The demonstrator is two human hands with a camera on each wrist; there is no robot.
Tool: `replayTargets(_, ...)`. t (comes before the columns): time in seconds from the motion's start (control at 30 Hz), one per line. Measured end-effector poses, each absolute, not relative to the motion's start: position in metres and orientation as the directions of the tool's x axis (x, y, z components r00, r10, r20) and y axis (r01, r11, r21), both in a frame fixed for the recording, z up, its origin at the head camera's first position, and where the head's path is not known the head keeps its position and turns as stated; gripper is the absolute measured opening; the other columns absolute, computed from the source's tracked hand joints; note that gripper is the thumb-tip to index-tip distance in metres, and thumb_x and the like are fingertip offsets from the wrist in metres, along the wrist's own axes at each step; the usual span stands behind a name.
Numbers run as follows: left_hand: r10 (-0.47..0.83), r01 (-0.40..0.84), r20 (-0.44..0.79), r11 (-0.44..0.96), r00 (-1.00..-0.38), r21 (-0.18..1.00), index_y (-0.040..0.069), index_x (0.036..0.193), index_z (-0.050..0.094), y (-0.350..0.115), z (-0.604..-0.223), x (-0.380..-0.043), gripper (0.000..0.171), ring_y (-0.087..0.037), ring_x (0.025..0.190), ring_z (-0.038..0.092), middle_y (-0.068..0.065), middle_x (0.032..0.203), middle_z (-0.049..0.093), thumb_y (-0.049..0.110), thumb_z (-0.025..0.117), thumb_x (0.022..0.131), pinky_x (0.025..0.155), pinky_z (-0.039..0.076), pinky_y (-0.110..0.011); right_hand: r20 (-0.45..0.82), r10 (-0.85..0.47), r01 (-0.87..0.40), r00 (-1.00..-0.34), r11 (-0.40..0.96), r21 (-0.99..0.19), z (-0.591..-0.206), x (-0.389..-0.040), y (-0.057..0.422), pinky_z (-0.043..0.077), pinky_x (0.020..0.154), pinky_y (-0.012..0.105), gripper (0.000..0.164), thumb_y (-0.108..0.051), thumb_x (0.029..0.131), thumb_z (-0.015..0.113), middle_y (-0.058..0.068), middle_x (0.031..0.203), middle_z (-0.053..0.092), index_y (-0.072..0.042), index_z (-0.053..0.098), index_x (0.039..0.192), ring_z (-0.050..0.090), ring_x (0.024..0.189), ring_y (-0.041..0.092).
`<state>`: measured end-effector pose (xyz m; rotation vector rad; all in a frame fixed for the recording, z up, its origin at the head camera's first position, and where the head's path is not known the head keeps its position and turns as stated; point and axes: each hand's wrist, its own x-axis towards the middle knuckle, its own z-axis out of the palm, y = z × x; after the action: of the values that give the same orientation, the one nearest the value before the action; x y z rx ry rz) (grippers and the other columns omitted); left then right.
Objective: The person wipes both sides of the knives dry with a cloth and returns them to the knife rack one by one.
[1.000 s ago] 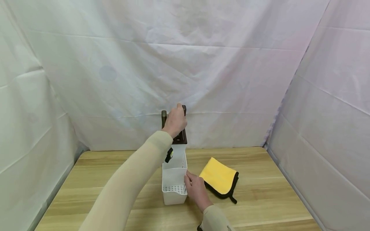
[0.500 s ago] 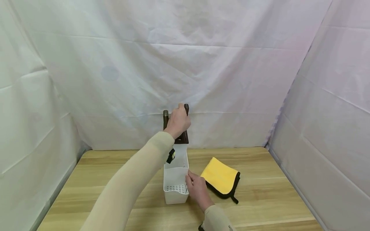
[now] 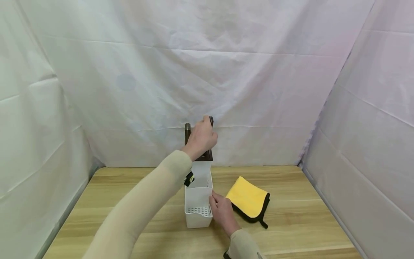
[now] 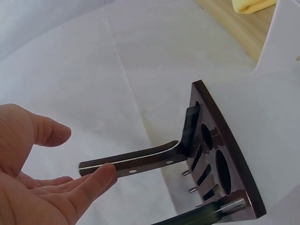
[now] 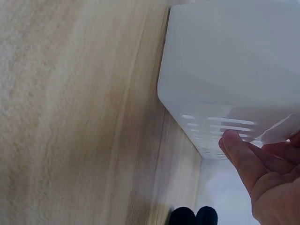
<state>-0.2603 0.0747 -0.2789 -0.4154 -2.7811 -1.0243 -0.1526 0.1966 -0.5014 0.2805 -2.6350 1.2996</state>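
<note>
A white plastic kitchen rack [image 3: 198,198] with a dark slotted knife-block top [image 3: 207,157] stands upright on the table. My left hand [image 3: 202,136] is over that top. In the left wrist view its straight fingers [image 4: 96,185] touch the end of a riveted dark knife handle [image 4: 145,161] from below, while the thumb [image 4: 51,133] stays apart from it. The blade is hidden in the slot. A second dark handle [image 3: 187,131] with a steel shank sticks up at the left. My right hand [image 3: 223,212] rests with extended fingers against the slotted right wall of the rack.
A folded yellow cloth [image 3: 248,198] with black edging and a loop lies just right of my right hand. White curtains [image 3: 145,90] enclose the wooden table [image 3: 291,223] at the back and sides.
The head view has shifted slightly. My left hand has moved a little to the right over the handles, its thumb sticking out further. My right hand has stayed against the rack.
</note>
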Motion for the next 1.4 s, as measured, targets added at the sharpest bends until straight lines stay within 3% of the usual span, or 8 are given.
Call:
replayTargets(0.23, 0.276, 0.452, 0.379, 0.714, -0.883, 0.534, -0.007, 0.134, 0.049, 0.062, -0.286, -0.239, 0.039, -0.026, 0.071, 0.055, -0.014, 0.095, 0.058, 0.017, 0.055, 0.103, 0.060, 0.047, -0.038, 0.254, -0.093, -0.257, -0.963, 0.603, -0.755, -0.505, -0.150, 0.199, 0.051, 0.067, 0.026, 0.035, -0.014, 0.107, 0.054, 0.021, 0.124, 0.070, 0.003, 0.064, 0.136, 0.062, 0.084, 0.018)
replayTargets(0.37, 0.308, 0.525, 0.457, 0.698, -0.834, 0.486, -0.002, 0.122, 0.054, 0.055, -0.295, -0.230, 0.027, -0.028, 0.079, 0.055, -0.015, 0.098, 0.059, 0.016, 0.058, 0.102, 0.067, 0.050, -0.042, 0.246, -0.081, -0.243, -0.966, 0.614, -0.751, -0.506, -0.150, 0.200, 0.055, 0.073, 0.030, 0.035, -0.014, 0.106, 0.055, 0.020, 0.127, 0.069, 0.002, 0.064, 0.136, 0.063, 0.090, 0.017)
replayTargets(0.5, 0.323, 0.558, 0.493, 0.691, -0.808, 0.460, -0.003, 0.133, 0.054, 0.046, -0.305, -0.220, 0.036, -0.031, 0.096, 0.063, -0.019, 0.120, 0.064, 0.016, 0.059, 0.102, 0.080, 0.055, -0.045, 0.242, -0.075, -0.235, -0.967, 0.630, -0.741, -0.507, -0.151, 0.202, 0.055, 0.076, 0.031, 0.035, -0.013, 0.106, 0.055, 0.018, 0.128, 0.068, 0.001, 0.064, 0.137, 0.063, 0.091, 0.017)
replayTargets(0.63, 0.328, 0.560, 0.495, 0.696, -0.805, 0.449, -0.005, 0.145, 0.049, 0.035, -0.317, -0.210, 0.050, -0.037, 0.123, 0.060, -0.024, 0.141, 0.057, 0.018, 0.061, 0.103, 0.099, 0.052, -0.051, 0.244, -0.083, -0.240, -0.966, 0.632, -0.737, -0.508, -0.150, 0.204, 0.055, 0.075, 0.031, 0.036, -0.013, 0.106, 0.054, 0.019, 0.128, 0.069, 0.001, 0.064, 0.137, 0.063, 0.091, 0.017)
replayTargets(0.8, 0.330, 0.577, 0.530, 0.706, -0.781, 0.411, -0.009, 0.143, 0.050, 0.019, -0.338, -0.198, 0.052, -0.041, 0.130, 0.056, -0.027, 0.141, 0.057, 0.020, 0.064, 0.102, 0.104, 0.050, -0.053, 0.289, -0.075, -0.270, -0.954, 0.630, -0.728, -0.510, -0.147, 0.205, 0.056, 0.077, 0.032, 0.034, -0.013, 0.106, 0.055, 0.019, 0.126, 0.069, 0.003, 0.065, 0.134, 0.063, 0.093, 0.015)
replayTargets(0.97, 0.314, 0.603, 0.611, 0.718, -0.727, 0.348, -0.014, 0.137, 0.053, 0.001, -0.356, -0.192, 0.052, -0.044, 0.124, 0.059, -0.031, 0.132, 0.060, 0.018, 0.069, 0.099, 0.103, 0.050, -0.054, 0.286, -0.073, -0.268, -0.955, 0.620, -0.738, -0.510, -0.148, 0.205, 0.059, 0.088, 0.045, 0.035, -0.014, 0.107, 0.055, 0.020, 0.127, 0.069, 0.005, 0.064, 0.134, 0.068, 0.110, 0.025)
replayTargets(1.13, 0.276, 0.547, 0.570, 0.745, -0.774, 0.382, -0.011, 0.142, 0.049, -0.018, -0.370, -0.184, 0.057, -0.046, 0.130, 0.054, -0.031, 0.139, 0.056, 0.020, 0.069, 0.099, 0.108, 0.046, -0.056, 0.264, -0.062, -0.245, -0.963, 0.614, -0.750, -0.512, -0.149, 0.206, 0.057, 0.093, 0.049, 0.036, -0.014, 0.106, 0.056, 0.021, 0.130, 0.066, 0.006, 0.063, 0.134, 0.066, 0.118, 0.032)
replayTargets(1.4, 0.246, 0.469, 0.499, 0.793, -0.831, 0.389, -0.009, 0.146, 0.045, -0.051, -0.390, -0.173, 0.060, -0.048, 0.133, 0.050, -0.030, 0.143, 0.053, 0.024, 0.067, 0.101, 0.109, 0.044, -0.061, 0.248, -0.091, -0.249, -0.964, 0.624, -0.740, -0.507, -0.148, 0.206, 0.056, 0.076, 0.030, 0.037, -0.018, 0.107, 0.057, 0.020, 0.130, 0.067, 0.004, 0.064, 0.136, 0.063, 0.092, 0.014)
